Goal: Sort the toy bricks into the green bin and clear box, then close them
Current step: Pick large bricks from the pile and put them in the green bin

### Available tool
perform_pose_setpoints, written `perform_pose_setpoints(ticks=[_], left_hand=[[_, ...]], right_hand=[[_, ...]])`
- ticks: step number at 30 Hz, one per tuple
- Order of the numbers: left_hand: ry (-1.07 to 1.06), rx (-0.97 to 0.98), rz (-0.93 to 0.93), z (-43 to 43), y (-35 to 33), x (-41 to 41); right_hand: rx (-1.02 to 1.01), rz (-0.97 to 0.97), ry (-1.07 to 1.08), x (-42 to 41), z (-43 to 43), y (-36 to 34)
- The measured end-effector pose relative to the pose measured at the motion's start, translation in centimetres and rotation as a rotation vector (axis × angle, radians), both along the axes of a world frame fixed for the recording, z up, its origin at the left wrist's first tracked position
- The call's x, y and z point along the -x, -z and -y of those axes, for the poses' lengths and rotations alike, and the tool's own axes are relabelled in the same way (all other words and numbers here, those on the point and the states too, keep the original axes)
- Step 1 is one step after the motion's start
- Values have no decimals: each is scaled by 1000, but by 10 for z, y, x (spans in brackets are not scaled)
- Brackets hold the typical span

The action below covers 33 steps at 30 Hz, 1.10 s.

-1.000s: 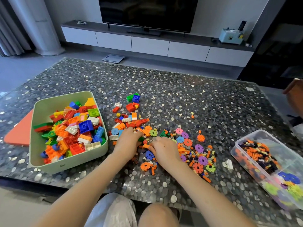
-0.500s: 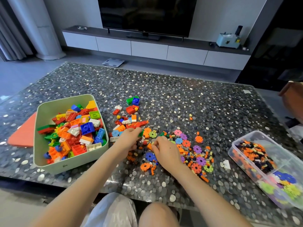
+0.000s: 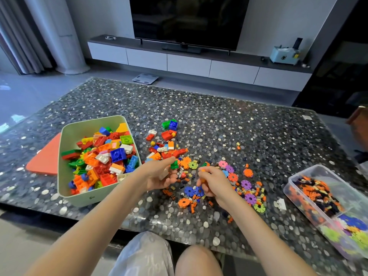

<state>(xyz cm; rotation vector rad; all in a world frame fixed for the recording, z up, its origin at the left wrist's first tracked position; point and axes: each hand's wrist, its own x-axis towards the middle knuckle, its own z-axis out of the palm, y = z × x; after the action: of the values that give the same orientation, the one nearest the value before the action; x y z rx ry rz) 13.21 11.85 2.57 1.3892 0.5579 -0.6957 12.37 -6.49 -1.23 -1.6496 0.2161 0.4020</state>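
Observation:
The green bin [image 3: 64, 156] stands at the left of the table, filled with coloured toy bricks [image 3: 103, 156]. A clear box [image 3: 294, 179] at the right edge holds small orange and dark pieces and flower discs. Between them lie loose bricks [image 3: 168, 136] and flat flower discs [image 3: 232, 177]. My left hand [image 3: 159, 175] is turned palm-up just right of the bin, its fingers curled around a small pale brick. My right hand [image 3: 212, 183] hovers over the discs, pinching a small orange piece [image 3: 202, 170] at its fingertips.
An orange lid [image 3: 46, 156] lies flat to the left of the bin, partly under it. A small white piece [image 3: 280, 204] sits near the clear box. The pebble-patterned table [image 3: 219, 120] extends far back. My knees are at its near edge.
Both hands have lifted off the pile. The left hand has turned palm-up and cupped; the right hand has drawn up with an orange piece pinched in it.

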Motion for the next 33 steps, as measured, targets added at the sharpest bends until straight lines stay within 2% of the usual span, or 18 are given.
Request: perform_pose_setpoints(ticks=[2, 5, 7, 11, 13, 15, 21, 23, 24, 25, 28, 29, 31, 33], left_hand=[[-31, 23, 27, -3, -3, 2], [-83, 79, 75, -12, -12, 3], [-94, 83, 108, -18, -19, 3], [-138, 32, 164, -31, -31, 1], [-137, 9, 185, -37, -33, -1], [-132, -7, 201, -43, -32, -1], [-183, 1, 204, -46, -29, 2], [-184, 5, 205, -45, -26, 2], [-185, 5, 205, -44, -25, 2], [-182, 5, 207, -42, -23, 2], [-155, -3, 213, -35, -20, 1], [-146, -9, 211, -33, -19, 0], [-116, -19, 213, -29, -19, -1], [-83, -38, 225, -25, -21, 0]], right_hand=[[-102, -64, 38, -2, 0, -2], [-45, -84, 63, -13, -9, -3], [125, -13, 0, -21, -16, -3], [679, 316, -257, -37, -32, 5], [872, 393, -381, -42, -42, 9], [997, 442, -456, -46, -50, 12], [1241, 508, -439, -50, -55, 15], [1097, 451, -366, -45, -49, 16], [935, 370, -305, -42, -45, 14], [693, 236, -219, -38, -39, 10], [-292, -460, 74, -27, -16, -3], [-533, -620, 124, -23, -9, -5], [-743, -741, 162, -18, 1, -6], [-804, -766, 177, -14, 5, -5]])
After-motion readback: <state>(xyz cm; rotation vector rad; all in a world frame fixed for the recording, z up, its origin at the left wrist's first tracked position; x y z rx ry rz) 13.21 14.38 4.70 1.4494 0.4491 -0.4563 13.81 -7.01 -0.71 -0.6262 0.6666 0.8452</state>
